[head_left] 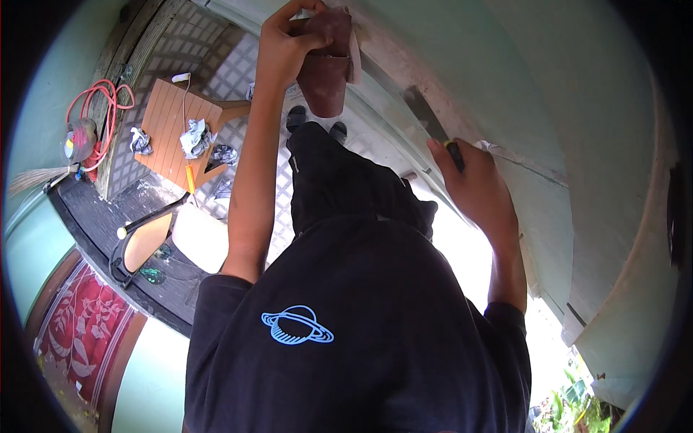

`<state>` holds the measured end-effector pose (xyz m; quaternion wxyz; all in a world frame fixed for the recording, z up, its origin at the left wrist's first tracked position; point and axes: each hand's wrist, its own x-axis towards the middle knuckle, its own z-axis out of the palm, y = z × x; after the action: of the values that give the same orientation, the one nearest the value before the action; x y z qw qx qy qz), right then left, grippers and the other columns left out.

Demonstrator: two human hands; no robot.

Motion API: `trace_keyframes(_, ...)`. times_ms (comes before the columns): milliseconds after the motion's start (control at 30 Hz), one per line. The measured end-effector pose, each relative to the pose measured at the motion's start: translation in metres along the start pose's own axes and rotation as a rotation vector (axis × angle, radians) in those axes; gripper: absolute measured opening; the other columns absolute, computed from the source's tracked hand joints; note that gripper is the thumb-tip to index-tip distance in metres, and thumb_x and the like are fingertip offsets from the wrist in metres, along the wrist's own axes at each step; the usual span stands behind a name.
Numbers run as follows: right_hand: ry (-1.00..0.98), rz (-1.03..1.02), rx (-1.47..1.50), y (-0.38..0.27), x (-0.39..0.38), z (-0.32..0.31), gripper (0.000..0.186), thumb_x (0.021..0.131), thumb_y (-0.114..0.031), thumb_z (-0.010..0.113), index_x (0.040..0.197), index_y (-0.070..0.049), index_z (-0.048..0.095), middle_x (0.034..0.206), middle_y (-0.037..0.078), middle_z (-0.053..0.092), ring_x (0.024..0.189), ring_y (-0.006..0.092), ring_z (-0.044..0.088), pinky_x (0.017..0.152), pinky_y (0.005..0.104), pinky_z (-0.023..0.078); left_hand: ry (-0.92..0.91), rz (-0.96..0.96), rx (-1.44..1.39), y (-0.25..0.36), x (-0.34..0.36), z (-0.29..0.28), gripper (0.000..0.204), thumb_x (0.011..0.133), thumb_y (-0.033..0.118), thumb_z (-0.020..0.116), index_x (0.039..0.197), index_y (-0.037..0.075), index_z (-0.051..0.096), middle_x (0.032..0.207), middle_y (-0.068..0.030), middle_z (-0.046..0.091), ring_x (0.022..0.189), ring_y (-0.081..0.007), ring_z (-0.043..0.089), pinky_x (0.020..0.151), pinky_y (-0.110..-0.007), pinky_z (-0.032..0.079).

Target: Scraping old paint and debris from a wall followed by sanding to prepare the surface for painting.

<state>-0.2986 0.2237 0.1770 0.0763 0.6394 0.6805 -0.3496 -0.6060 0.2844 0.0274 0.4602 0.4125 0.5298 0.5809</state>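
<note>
L hand (286, 45) pinches maroon sandpaper (323, 86) betw. thumb & fingers, held up by edge of scuffed strip (446, 105) on green wall (606, 94). R hand (474, 184) wraps scraper (424, 110) handle; blade v. close to strip, contact can't tell. Risks, we'd guess: blade gouges wall if we angle it too steep; sandpaper slips if our pinch loosens. Sandpaper looks dull, dusty, rounded lower end, pale layer at R side; folded or stacked, unsure.
</note>
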Motion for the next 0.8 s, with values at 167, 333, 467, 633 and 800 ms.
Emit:
trace_keyframes(167,-0.014,-0.012,0.014,0.001,0.003,0.001,0.054,0.103,-0.048,0.061,0.082,0.001,0.065,0.063,0.016,0.066,0.060,0.0321,0.070,0.063,0.0415,0.054,0.007,-0.027,-0.021,-0.001,-0.002,-0.002,0.049,0.071,-0.009,0.067,0.118,0.004,0.068,0.096,-0.0112,0.075,0.088,-0.0159,0.072,0.083,-0.027,0.056)
trace_keyframes(333,0.039,-0.038,-0.033,0.003,-0.006,0.006,0.053,0.102,-0.048,0.061,0.082,0.001,0.065,0.062,0.016,0.065,0.060,0.0336,0.070,0.062,0.0420,0.054,-0.283,0.597,-0.633,-0.037,0.026,0.006,0.045,0.068,-0.020,0.060,0.106,0.003,0.062,0.097,-0.0034,0.069,0.082,-0.0115,0.068,0.072,-0.025,0.054)
trace_keyframes(467,0.082,-0.037,-0.016,-0.005,0.012,0.008,0.052,0.102,-0.048,0.062,0.081,0.000,0.065,0.065,0.018,0.066,0.061,0.0367,0.069,0.062,0.0433,0.054,-0.366,0.464,-0.690,-0.029,0.017,0.002,0.045,0.069,-0.020,0.062,0.108,0.003,0.063,0.098,-0.0042,0.069,0.082,-0.0122,0.068,0.073,-0.026,0.054)
trace_keyframes(633,0.075,-0.044,-0.070,0.008,-0.010,0.010,0.053,0.102,-0.048,0.062,0.081,0.000,0.066,0.066,0.018,0.067,0.061,0.0352,0.070,0.063,0.0428,0.054,-0.021,-0.005,-0.001,0.003,-0.001,0.003,0.048,0.071,-0.008,0.068,0.118,0.005,0.069,0.097,-0.0118,0.076,0.087,-0.0156,0.072,0.081,-0.026,0.055)
trace_keyframes(800,-0.038,0.059,-0.029,-0.004,-0.004,-0.004,0.054,0.102,-0.050,0.061,0.083,0.001,0.066,0.066,0.018,0.067,0.062,0.0356,0.069,0.062,0.0434,0.054,-0.007,-0.019,0.039,0.007,-0.003,-0.003,0.048,0.071,-0.007,0.069,0.118,0.006,0.069,0.094,-0.0117,0.076,0.087,-0.0152,0.071,0.080,-0.026,0.054)
